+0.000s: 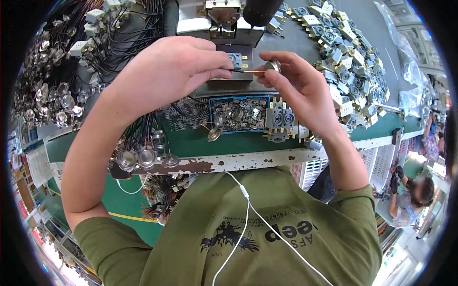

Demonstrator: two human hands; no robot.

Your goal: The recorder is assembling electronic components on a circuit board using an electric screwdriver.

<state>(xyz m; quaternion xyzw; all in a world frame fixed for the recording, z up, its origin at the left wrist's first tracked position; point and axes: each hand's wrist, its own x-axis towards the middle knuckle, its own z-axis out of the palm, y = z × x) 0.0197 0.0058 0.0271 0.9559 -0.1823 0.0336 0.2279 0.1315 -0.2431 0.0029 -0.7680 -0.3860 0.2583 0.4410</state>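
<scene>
Between finger and thumb of my right hand is a round metal cap. A thin lead, copper-coloured near the cap and black further left, runs from it to my left hand. My left fingertips are pinched together on the lead's black end. Just beyond them, a grey block-shaped switch with brass terminals rests on a dark metal block. Part of the switch is hidden by my left fingers. Behind the block stands a small metal press or fixture.
A blue-edged tray of small metal pieces sits nearer me, with grey switches beside it and springs to its left. Switches are heaped at right; wired metal caps crowd the left. A co-worker is at far right.
</scene>
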